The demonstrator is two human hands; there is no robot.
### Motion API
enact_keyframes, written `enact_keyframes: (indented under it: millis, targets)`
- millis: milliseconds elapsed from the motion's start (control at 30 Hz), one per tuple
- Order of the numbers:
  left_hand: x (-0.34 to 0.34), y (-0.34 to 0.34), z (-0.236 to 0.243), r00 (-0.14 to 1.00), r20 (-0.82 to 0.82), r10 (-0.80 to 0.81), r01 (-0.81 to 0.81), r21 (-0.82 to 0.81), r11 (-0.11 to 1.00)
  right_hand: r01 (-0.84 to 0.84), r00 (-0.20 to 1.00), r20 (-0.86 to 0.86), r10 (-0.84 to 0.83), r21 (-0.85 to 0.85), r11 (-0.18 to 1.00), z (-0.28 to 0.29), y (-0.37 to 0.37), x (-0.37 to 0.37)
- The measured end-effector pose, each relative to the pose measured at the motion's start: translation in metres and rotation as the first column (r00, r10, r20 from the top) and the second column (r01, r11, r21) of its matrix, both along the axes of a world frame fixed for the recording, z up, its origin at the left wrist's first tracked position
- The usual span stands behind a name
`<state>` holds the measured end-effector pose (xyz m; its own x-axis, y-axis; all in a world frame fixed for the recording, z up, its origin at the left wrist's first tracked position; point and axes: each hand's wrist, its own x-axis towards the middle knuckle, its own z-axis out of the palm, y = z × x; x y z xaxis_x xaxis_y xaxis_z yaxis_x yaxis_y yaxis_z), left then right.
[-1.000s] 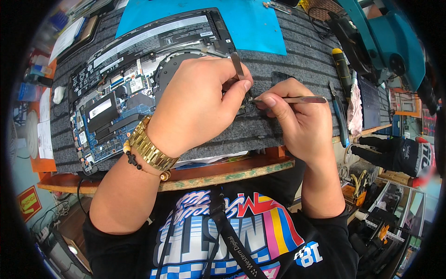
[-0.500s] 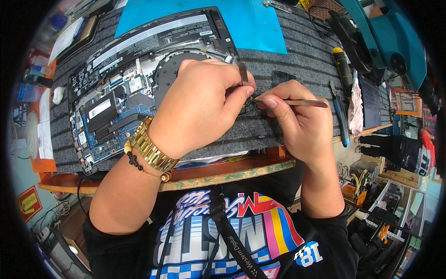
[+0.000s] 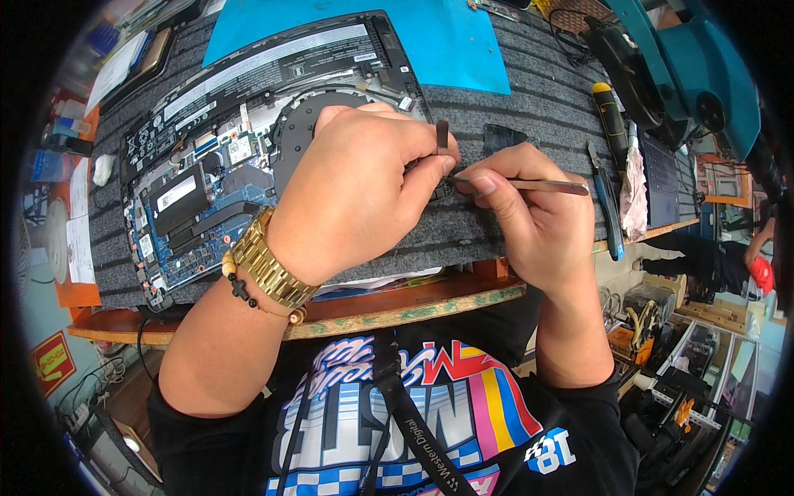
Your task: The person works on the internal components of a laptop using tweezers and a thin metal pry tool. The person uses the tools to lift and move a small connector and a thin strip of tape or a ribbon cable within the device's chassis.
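Observation:
An opened laptop lies on the grey striped mat, its black battery, round fan and blue circuit board bare. My left hand, a gold watch at its wrist, reaches over the laptop's right side. Between its thumb and fingers is a slim metal tool, whose flat end sticks up; its kind is unclear. Just to the right, my right hand pinches metal tweezers pointing left. Their tips meet a small dark part near my left thumb, too small to name.
A blue mat lies behind the laptop. On the right are a yellow-black screwdriver, blue-handled pliers, crumpled tissue and a teal microscope-like stand. A dark flat piece rests beyond my right hand. Another person is farther right.
The tool in my left hand has tilted more upright and shifted slightly right. My right hand and its tweezers have moved only a little. The other person has changed posture.

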<state>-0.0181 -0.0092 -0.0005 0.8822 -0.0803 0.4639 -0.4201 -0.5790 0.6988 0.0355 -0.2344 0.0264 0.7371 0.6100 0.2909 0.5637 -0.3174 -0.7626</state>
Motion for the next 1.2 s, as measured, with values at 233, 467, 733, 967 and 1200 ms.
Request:
enact_keyframes:
  millis: [233, 467, 733, 967, 1200]
  targets:
    - [0.0, -0.001, 0.0, 1.0, -0.019, 0.011, -0.011, -0.004, 1.0, 0.002, 1.0, 0.0, -0.002, 0.007, 1.0, -0.002, -0.001, 0.001]
    - [0.0, 0.0, -0.001, 1.0, 0.004, 0.002, -0.002, 0.0, 1.0, -0.003, 0.998, 0.055, 0.004, -0.015, 1.0, -0.003, 0.002, 0.001]
    - [0.002, 0.003, -0.003, 1.0, 0.022, 0.018, -0.018, 0.009, 1.0, 0.061, 0.993, 0.11, -0.049, -0.107, 0.992, 0.0, 0.005, -0.003]
    - [0.0, 0.001, 0.003, 0.997, -0.067, 0.044, -0.048, -0.056, 0.997, 0.108, 0.993, 0.048, -0.107, -0.029, 0.994, -0.003, 0.011, -0.005]
    - [0.0, 0.001, 0.002, 0.997, -0.054, 0.059, -0.062, -0.059, 0.996, 0.12, 0.992, 0.041, -0.119, 0.001, 0.993, -0.009, 0.009, -0.003]
